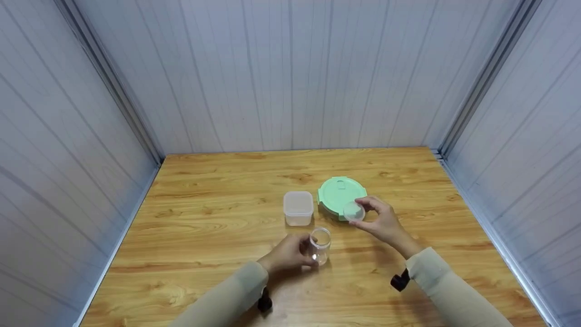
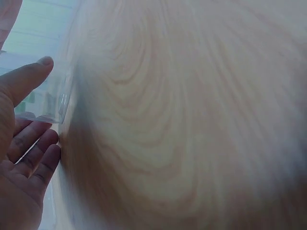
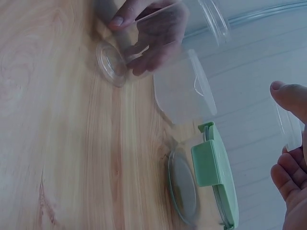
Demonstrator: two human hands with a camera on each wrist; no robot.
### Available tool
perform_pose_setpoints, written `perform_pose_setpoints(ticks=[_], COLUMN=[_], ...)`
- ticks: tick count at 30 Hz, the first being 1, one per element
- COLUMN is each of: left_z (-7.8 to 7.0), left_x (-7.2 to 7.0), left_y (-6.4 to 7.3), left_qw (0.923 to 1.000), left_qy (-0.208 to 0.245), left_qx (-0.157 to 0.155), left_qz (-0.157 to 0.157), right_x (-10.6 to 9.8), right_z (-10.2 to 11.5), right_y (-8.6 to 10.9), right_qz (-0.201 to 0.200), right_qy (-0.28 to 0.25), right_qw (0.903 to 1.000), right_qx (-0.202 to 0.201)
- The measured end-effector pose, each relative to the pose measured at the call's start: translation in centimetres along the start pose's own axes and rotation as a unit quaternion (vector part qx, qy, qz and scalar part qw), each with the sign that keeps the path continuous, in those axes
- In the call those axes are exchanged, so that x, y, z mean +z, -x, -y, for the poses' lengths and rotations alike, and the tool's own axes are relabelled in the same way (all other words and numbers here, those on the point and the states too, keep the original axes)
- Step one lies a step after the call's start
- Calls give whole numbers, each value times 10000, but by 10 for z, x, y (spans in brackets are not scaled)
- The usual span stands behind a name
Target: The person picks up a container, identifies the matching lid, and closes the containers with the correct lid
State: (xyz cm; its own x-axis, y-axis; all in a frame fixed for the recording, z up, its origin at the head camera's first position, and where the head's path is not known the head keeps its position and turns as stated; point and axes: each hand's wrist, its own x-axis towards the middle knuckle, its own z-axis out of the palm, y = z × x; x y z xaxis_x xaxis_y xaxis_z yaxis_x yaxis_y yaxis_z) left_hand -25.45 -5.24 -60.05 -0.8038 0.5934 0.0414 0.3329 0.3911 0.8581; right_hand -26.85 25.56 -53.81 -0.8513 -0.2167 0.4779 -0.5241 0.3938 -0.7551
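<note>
My left hand (image 1: 288, 252) grips a clear plastic jar (image 1: 321, 254) from its left side, thumb near the base and fingers behind. The jar stands upright with its round mouth uncovered; its base (image 3: 111, 64) is close to the tabletop in the right wrist view. Farther right, my right hand (image 1: 383, 223) pinches a clear round lid (image 1: 353, 211) by its edge between thumb and fingers. In the head view this lid overlaps the front of a round container with a mint-green lid (image 1: 340, 193). The right wrist view shows the held lid (image 3: 288, 125) raised off the table.
A translucent square box (image 1: 298, 209) stands just left of the green-lidded container, behind the jar. The green lid has side clips (image 3: 205, 164) over a glass-like bowl (image 3: 183, 187). Pale panel walls (image 1: 290, 77) enclose the wooden table (image 1: 204, 218) at the back and sides.
</note>
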Motion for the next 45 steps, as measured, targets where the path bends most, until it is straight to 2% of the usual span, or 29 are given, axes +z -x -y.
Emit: perform_pose_setpoints(ticks=[16, 24, 34, 45], left_z=[-2, 0, -1, -1], left_x=[1, 2, 2, 1], left_y=[-2, -2, -4, -3], left_qw=[9998, 9997, 9996, 9993], left_qy=[81, 168, 85, 184], left_qx=[-190, -130, -262, -330], left_qz=[-65, -95, -58, -36], right_x=[11, 17, 24, 31], right_z=[7, 13, 19, 27], right_y=[-4, -6, -5, -4], right_qz=[168, 258, 295, 499], right_qy=[-70, -217, -461, -362], right_qw=[9996, 9980, 9949, 9935], right_qx=[-234, -539, -847, -952])
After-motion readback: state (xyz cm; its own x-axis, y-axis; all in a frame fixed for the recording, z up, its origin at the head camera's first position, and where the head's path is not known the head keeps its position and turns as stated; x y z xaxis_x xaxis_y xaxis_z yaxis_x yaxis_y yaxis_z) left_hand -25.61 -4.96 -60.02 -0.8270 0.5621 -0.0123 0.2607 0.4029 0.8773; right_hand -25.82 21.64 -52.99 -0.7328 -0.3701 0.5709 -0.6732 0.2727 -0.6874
